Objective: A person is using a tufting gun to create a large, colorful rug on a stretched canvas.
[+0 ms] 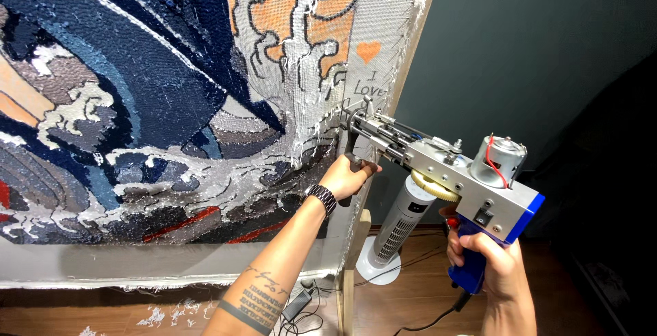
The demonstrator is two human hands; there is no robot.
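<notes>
At the right edge of the stretched grey backing cloth [383, 7], the needle of the silver and blue tufting gun [452, 172] touches the wave picture of blue, grey, white and orange yarn [137, 103], which looks almost filled; only the margins are bare. The left hand [348, 175] has its grip closed around the black front handle, and the right hand [496, 264] is closed around the blue rear handle, above the wooden floor [410, 295].

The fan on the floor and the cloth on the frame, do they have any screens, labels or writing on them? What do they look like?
Tower fan: white column behind the frame, a small dark panel near its top.
Cloth: grey edge strip with handwritten black marks, an orange heart and a small outlined heart.
Tufting gun: silver and blue, held by both hands, black switch, no label visible.
</notes>
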